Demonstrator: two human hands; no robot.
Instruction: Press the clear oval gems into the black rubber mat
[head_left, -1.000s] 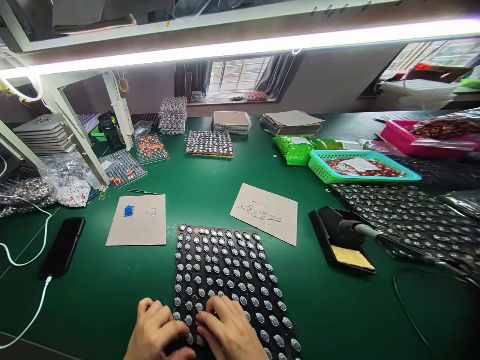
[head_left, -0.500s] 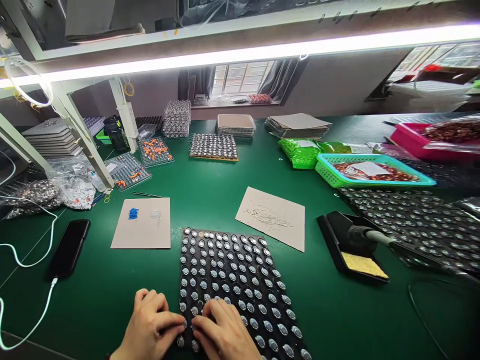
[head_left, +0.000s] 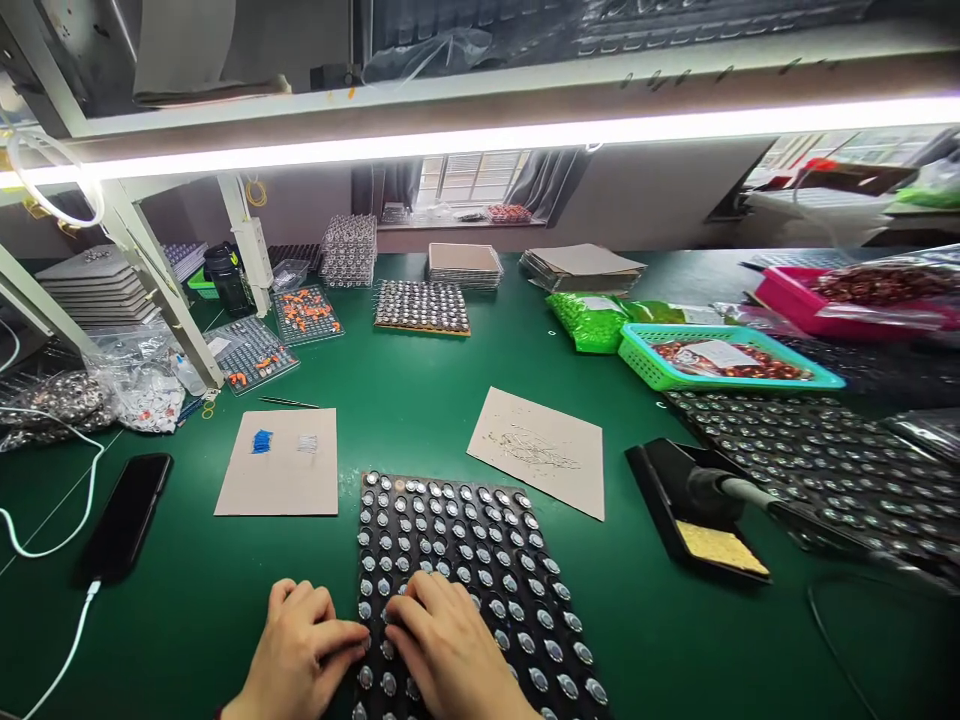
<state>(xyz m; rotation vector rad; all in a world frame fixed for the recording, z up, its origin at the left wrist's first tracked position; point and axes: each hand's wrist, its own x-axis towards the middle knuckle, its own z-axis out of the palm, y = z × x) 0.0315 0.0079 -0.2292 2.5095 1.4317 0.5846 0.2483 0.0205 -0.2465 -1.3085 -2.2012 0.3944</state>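
Observation:
A black tray [head_left: 495, 577] with rows of round silver parts lies at the near middle of the green table. At its left edge my left hand [head_left: 301, 650] pinches thumb and forefinger together by one round part; whatever they grip is too small to make out. My right hand [head_left: 450, 645] rests over the tray's left columns, fingers curled and pressed together, its fingertips hiding what they touch. Beyond the tray, a card [head_left: 281, 485] carries blue and pale thin pieces, and another card [head_left: 547, 475] carries scattered fine wires.
A phone [head_left: 127, 515] with a white cable lies at left. To the right are a soldering iron stand [head_left: 656, 485] with a yellow sponge, a turquoise basket [head_left: 637, 360] and a second black tray [head_left: 825, 460]. A shelf frame [head_left: 176, 300] stands at back left.
The camera view has tilted, so the table and the tray sit lower in the picture at the back. Both hands keep nearly the same pinched pose, now by parts slightly farther up the tray.

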